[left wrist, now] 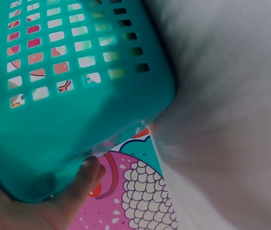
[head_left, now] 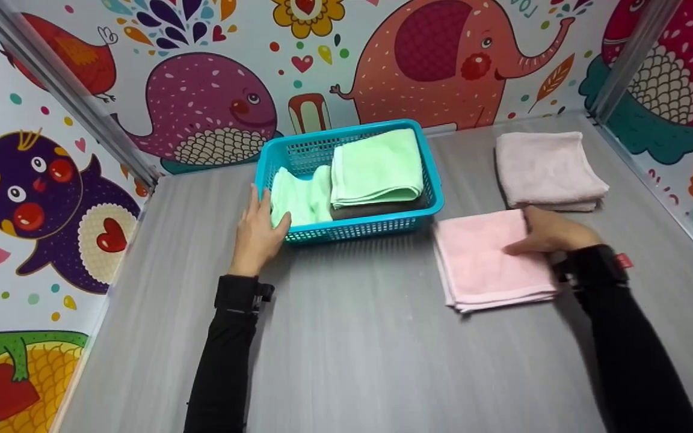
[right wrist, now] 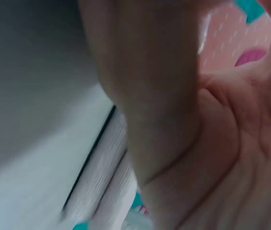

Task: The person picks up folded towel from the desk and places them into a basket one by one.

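My left hand (head_left: 257,231) holds the front left corner of a teal plastic basket (head_left: 358,227), its fingers along the left side and thumb at the front rim. In the left wrist view the basket's slotted wall (left wrist: 77,105) fills much of the picture. Inside lie a folded light green towel (head_left: 376,165), a looser green cloth (head_left: 301,195) and something dark beneath the folded towel. My right hand (head_left: 554,231) grips the right side of a folded pink towel (head_left: 491,258), thumb on top; its other fingers are largely hidden. The right wrist view shows mostly palm (right wrist: 212,143).
A folded pale pink towel stack (head_left: 548,168) lies behind my right hand on the grey table (head_left: 358,349). Walls printed with cartoon animals (head_left: 431,66) enclose the back and sides. The basket stands close to the back wall.
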Demonstrator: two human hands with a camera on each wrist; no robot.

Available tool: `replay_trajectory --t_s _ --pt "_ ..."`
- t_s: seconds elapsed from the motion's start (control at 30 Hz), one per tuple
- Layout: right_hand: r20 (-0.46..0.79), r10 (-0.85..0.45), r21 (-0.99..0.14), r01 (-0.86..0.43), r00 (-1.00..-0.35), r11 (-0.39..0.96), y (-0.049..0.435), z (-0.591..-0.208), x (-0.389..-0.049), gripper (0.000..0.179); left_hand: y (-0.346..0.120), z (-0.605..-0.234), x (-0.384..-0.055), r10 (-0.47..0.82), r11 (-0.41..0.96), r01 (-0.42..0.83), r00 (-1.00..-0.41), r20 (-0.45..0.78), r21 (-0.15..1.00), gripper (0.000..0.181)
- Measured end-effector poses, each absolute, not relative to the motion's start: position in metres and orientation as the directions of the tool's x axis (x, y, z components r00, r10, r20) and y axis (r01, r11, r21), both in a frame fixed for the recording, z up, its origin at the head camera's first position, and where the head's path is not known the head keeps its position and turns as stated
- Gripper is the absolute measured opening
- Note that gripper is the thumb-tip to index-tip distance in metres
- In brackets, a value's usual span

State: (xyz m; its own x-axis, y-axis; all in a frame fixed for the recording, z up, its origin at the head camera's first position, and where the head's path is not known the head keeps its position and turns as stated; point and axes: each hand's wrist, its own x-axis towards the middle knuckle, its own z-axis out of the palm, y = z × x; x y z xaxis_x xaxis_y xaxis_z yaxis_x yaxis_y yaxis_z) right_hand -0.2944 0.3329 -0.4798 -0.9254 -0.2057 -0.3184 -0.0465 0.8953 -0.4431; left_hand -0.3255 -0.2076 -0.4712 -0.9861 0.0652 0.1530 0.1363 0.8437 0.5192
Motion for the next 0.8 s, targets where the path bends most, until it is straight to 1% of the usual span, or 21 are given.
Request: replay_trajectory --t_s 0.23,0.27,0.37,0.47,0.53,0.6,0.7,0.8 --pt "-0.296 -0.243 -0.459 -0.085 -0.924 0.884 0.289 -0.482 -0.291 0.071 -0.209 -0.47 -0.325 0.061 0.843 0.132 -0.987 0.15 0.522 0.079" --pt "-0.296 -0.249 -0.458 -0.091 -0.922 0.884 0.283 -0.483 -0.291 0.071 -0.209 -0.47 -0.325 0.06 0.843 0.132 -0.987 0.152 0.521 0.079" --pt "-0.297 -0.257 -0.442 -0.106 -0.92 0.891 0.268 -0.485 -0.29 0.082 -0.209 -0.47 -0.325 0.059 0.844 0.13 -0.987 0.151 0.521 0.078" --pt "-0.293 -0.269 -0.445 -0.118 -0.918 0.888 0.254 -0.489 -0.288 0.086 -0.209 -0.47 -0.325 0.057 0.844 0.126 -0.987 0.147 0.521 0.078" --pt "-0.283 -0.285 -0.456 -0.133 -0.916 0.88 0.247 -0.491 -0.287 0.08 -0.209 -0.47 -0.325 0.056 0.844 0.126 -0.987 0.149 0.521 0.078" --pt "-0.273 -0.301 -0.465 -0.149 -0.914 0.873 0.241 -0.494 -0.286 0.067 -0.209 -0.471 -0.326 0.056 0.844 0.129 -0.987 0.153 0.521 0.078" --pt "-0.255 -0.319 -0.457 -0.177 -0.913 0.872 0.234 -0.495 -0.284 0.052 -0.209 -0.471 -0.326 0.057 0.845 0.134 -0.985 0.161 0.519 0.077" --pt "-0.247 -0.321 -0.447 -0.186 -0.915 0.875 0.231 -0.495 -0.282 0.049 -0.208 -0.471 -0.326 0.058 0.847 0.136 -0.985 0.165 0.514 0.077"
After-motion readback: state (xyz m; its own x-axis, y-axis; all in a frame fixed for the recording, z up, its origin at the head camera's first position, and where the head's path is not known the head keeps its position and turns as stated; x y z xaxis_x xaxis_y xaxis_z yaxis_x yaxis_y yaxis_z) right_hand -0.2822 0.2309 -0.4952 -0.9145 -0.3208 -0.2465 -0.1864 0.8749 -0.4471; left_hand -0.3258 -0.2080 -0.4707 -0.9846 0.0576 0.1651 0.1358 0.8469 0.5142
